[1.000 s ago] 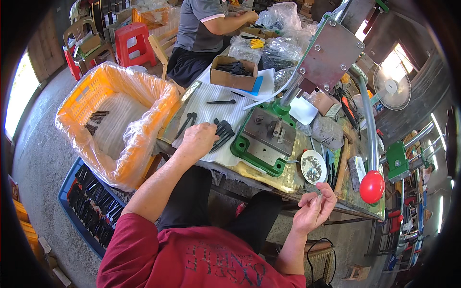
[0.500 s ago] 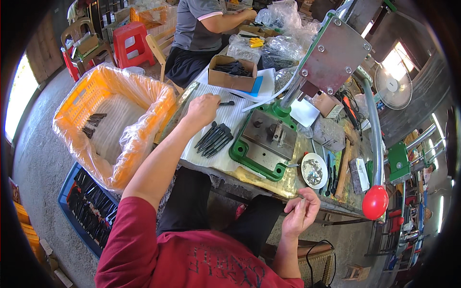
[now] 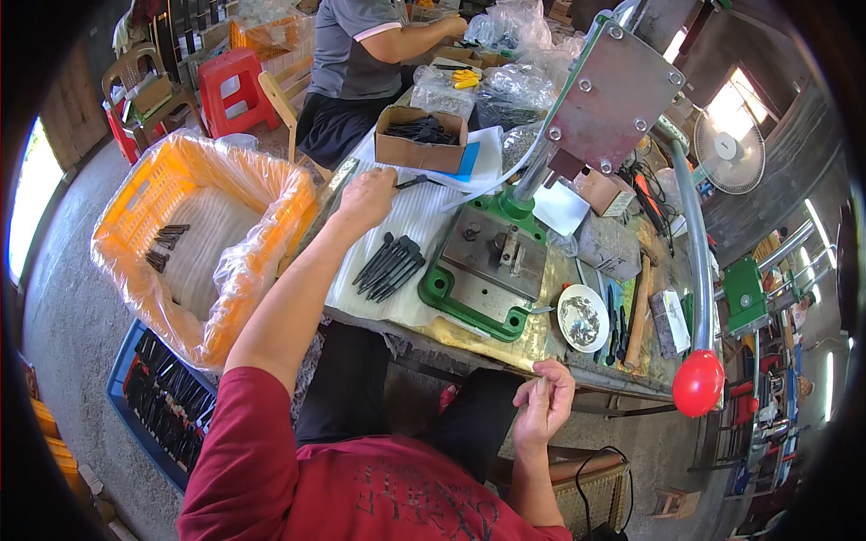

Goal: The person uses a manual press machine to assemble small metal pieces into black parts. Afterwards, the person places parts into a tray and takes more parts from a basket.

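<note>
My left hand (image 3: 368,197) is closed on one end of a slim black handle-like piece (image 3: 413,181), over the white foam sheet (image 3: 347,287) on the table. Just nearer lies a pile of similar black pieces (image 3: 390,268). A cardboard box (image 3: 424,155) with more black parts stands beyond that hand. My right hand (image 3: 547,402) hovers by the table's front edge, its fingers curled together; whatever they may hold is too small to make out. Between my hands sits a green hand press (image 3: 478,275) with a steel plate and small fixture.
A plastic-lined orange crate (image 3: 212,338) stands left, above a blue bin (image 3: 135,397) of black parts. Right of the press are a white dish (image 3: 583,317) of metal bits, a hammer (image 3: 640,311) and a red-knobbed lever (image 3: 698,383). Another person (image 3: 361,54) sits across.
The black piece in my left hand has turned slightly and sticks out further to the right. My right hand has shifted a little left. The whole view has moved slightly.
</note>
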The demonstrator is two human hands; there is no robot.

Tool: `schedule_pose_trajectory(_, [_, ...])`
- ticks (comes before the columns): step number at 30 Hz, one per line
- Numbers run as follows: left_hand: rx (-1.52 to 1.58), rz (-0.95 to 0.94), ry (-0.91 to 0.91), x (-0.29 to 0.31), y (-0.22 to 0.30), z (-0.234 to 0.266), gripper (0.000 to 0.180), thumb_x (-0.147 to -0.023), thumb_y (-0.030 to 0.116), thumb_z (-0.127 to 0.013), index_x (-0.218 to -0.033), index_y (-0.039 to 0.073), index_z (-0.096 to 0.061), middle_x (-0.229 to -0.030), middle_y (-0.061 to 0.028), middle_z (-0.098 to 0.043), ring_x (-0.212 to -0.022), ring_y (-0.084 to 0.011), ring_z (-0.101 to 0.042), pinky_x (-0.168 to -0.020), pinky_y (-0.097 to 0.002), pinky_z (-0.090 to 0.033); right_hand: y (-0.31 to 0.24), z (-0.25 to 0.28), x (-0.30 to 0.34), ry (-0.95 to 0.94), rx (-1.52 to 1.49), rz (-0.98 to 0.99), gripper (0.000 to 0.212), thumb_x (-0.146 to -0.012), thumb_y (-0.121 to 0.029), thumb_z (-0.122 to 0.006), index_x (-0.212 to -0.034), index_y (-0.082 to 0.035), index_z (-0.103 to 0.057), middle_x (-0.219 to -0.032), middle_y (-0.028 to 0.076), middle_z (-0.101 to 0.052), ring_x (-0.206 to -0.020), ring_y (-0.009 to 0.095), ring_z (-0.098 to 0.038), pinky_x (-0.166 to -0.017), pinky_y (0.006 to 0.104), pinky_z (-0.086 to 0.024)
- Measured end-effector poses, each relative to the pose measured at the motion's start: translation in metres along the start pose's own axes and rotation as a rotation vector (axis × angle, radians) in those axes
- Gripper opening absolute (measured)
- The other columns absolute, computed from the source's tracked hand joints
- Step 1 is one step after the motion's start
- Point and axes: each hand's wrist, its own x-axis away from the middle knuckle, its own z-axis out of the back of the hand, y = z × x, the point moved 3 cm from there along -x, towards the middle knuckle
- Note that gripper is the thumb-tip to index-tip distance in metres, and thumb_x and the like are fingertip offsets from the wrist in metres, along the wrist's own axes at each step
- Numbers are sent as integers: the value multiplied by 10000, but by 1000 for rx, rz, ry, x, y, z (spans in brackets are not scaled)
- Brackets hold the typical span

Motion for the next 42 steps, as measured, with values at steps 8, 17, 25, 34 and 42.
schedule_pose_trajectory(8, [1126,4,-282,84,64,37,295,-750,38,-543,-1036,-25,-511,-693,12,-538,-483,-28,-445,-445,-155,-359,13,-15,10,-152,16,-183,96,-795,-36,-457,-871,21,-468,-846,75,-470,-488,54,-420,-432,177,-343])
schedule_pose_trajectory(17, [1641,236,-505,151,109,1,228,-751,55,-565,-969,8,-518,-790,-64,-586,-599,-83,-532,-515,-194,-452,15,-49,19,-321,-159,-557,189,-858,-168,-407,-874,2,-486,-671,17,-479,-500,56,-416,-448,186,-346])
schedule_pose_trajectory(25, [1648,279,-529,171,118,-22,190,-762,109,-570,-933,34,-539,-812,-63,-585,-583,-76,-521,-523,-186,-445,21,-41,26,-262,-132,-552,178,-856,-171,-422,-798,-18,-494,-644,13,-480,-490,54,-414,-433,181,-338])
schedule_pose_trajectory(34, [1567,250,-490,178,127,-30,111,-781,97,-541,-865,27,-562,-769,-54,-573,-593,-88,-532,-517,-191,-461,28,-20,25,-258,58,-414,147,-829,-139,-468,-793,-3,-511,-647,27,-501,-530,65,-447,-471,192,-366])
schedule_pose_trajectory(42, [1525,263,-447,177,116,-25,164,-766,140,-569,-860,6,-549,-759,-77,-578,-588,-107,-550,-508,-195,-468,24,72,-74,-82,811,80,95,-749,-68,-526,-794,15,-528,-692,77,-508,-637,126,-472,-572,250,-389])
